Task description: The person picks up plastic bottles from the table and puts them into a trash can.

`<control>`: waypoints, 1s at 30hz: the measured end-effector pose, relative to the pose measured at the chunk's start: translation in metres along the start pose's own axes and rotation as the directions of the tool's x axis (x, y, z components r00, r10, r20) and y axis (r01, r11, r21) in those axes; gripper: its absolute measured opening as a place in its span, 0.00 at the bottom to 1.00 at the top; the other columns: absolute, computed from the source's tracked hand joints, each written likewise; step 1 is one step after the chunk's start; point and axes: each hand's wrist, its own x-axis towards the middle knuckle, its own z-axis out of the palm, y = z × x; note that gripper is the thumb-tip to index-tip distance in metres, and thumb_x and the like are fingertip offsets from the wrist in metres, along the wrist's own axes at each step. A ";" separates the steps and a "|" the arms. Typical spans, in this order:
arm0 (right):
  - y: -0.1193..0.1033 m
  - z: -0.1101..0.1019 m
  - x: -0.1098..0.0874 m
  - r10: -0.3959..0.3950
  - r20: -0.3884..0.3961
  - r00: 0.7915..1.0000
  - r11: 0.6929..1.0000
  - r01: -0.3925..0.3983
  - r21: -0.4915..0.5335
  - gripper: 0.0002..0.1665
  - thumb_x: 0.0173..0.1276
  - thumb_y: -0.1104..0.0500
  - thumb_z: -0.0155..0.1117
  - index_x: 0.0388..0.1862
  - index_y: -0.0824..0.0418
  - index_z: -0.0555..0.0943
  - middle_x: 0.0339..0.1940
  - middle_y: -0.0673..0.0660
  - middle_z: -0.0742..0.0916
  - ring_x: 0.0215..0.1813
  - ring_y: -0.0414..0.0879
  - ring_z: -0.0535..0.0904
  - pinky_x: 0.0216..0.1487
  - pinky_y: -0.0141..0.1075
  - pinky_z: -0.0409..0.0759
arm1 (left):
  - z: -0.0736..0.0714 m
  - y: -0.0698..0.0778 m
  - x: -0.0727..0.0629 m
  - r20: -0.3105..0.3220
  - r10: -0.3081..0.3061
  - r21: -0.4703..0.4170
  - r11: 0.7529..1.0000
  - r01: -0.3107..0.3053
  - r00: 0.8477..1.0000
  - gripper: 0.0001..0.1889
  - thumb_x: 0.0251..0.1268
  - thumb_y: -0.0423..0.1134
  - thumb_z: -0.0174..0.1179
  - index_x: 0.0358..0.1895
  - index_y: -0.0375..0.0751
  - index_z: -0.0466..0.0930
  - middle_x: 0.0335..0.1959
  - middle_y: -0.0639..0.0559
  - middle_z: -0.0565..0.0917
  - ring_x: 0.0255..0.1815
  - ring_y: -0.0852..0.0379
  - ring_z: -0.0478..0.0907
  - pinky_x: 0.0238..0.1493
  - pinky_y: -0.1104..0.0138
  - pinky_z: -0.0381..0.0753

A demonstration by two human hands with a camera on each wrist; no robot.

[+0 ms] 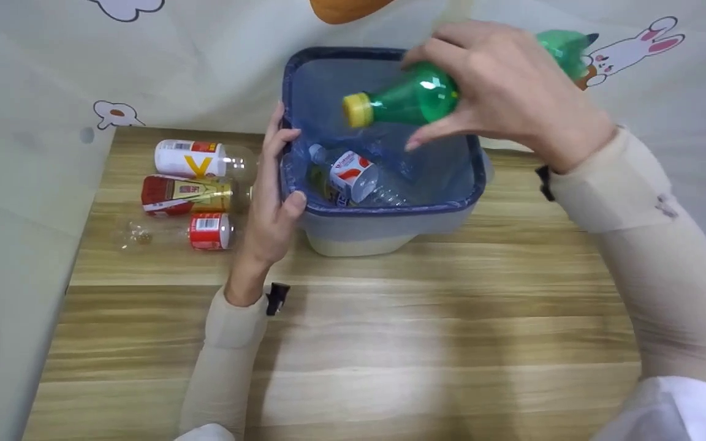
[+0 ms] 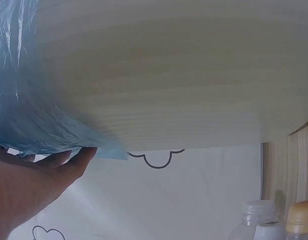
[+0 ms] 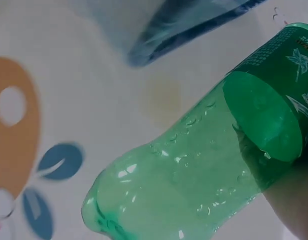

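Note:
My right hand (image 1: 494,79) grips a green plastic bottle (image 1: 417,95) round its middle, above the bin. The bottle lies nearly level, its yellow cap to the left. In the right wrist view, the clear green base of the bottle (image 3: 159,175) and part of its dark green label show. My left hand (image 1: 270,196) holds the left rim of a trash bin (image 1: 359,242) lined with a blue plastic bag (image 1: 334,79). Inside the bin lie clear bottles, one a bottle with a white and red label (image 1: 353,174). The left wrist view shows the fingers against the blue liner.
Left of the bin, three bottles lie on the wooden table (image 1: 390,343): a white-labelled bottle (image 1: 187,158), a red and gold bottle (image 1: 187,195) and a clear bottle with a red label (image 1: 209,231). A patterned cloth (image 1: 218,67) hangs behind.

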 end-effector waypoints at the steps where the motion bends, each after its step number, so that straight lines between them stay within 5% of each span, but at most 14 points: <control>1: -0.002 0.001 0.008 -0.013 0.007 1.000 1.000 0.013 0.003 0.54 0.44 0.23 0.70 0.57 0.63 0.80 0.49 0.61 0.85 0.46 0.55 0.81 0.50 0.51 0.81 | 0.000 0.000 0.001 -0.001 -0.002 -0.006 1.000 0.002 1.000 0.42 0.65 0.71 0.47 0.68 0.38 0.62 0.81 0.52 0.48 0.80 0.48 0.46 0.76 0.51 0.54; 5: -0.011 0.005 0.030 -0.046 0.033 0.998 0.999 0.046 0.005 0.55 0.46 0.21 0.66 0.60 0.61 0.79 0.52 0.61 0.84 0.49 0.55 0.80 0.54 0.51 0.81 | 0.003 -0.001 0.002 0.009 -0.022 -0.015 1.000 0.023 1.000 0.44 0.65 0.72 0.46 0.69 0.38 0.60 0.81 0.52 0.47 0.80 0.49 0.47 0.75 0.52 0.56; 11: -0.019 0.011 0.038 -0.037 0.054 0.998 0.998 0.034 0.061 0.54 0.46 0.23 0.68 0.60 0.60 0.79 0.53 0.60 0.84 0.52 0.54 0.79 0.56 0.50 0.80 | 0.005 -0.001 -0.003 0.031 -0.043 0.034 0.999 0.042 0.999 0.46 0.64 0.74 0.44 0.72 0.40 0.58 0.81 0.52 0.47 0.79 0.51 0.48 0.77 0.53 0.46; 18: -0.019 0.014 0.049 -0.009 0.031 0.999 0.987 0.004 0.162 0.53 0.47 0.25 0.70 0.63 0.59 0.77 0.58 0.58 0.83 0.55 0.52 0.79 0.59 0.45 0.80 | 0.002 -0.001 -0.007 0.032 -0.057 0.009 0.998 0.057 0.998 0.46 0.64 0.74 0.46 0.69 0.36 0.59 0.82 0.53 0.46 0.80 0.51 0.47 0.75 0.53 0.55; 30: -0.009 0.023 0.064 0.001 -0.132 0.991 0.904 0.056 0.424 0.50 0.52 0.40 0.79 0.69 0.59 0.72 0.67 0.56 0.75 0.62 0.44 0.71 0.62 0.32 0.71 | 0.001 -0.001 -0.005 0.038 -0.012 0.040 0.999 0.011 0.999 0.44 0.66 0.72 0.44 0.69 0.38 0.60 0.81 0.53 0.47 0.80 0.50 0.47 0.77 0.53 0.48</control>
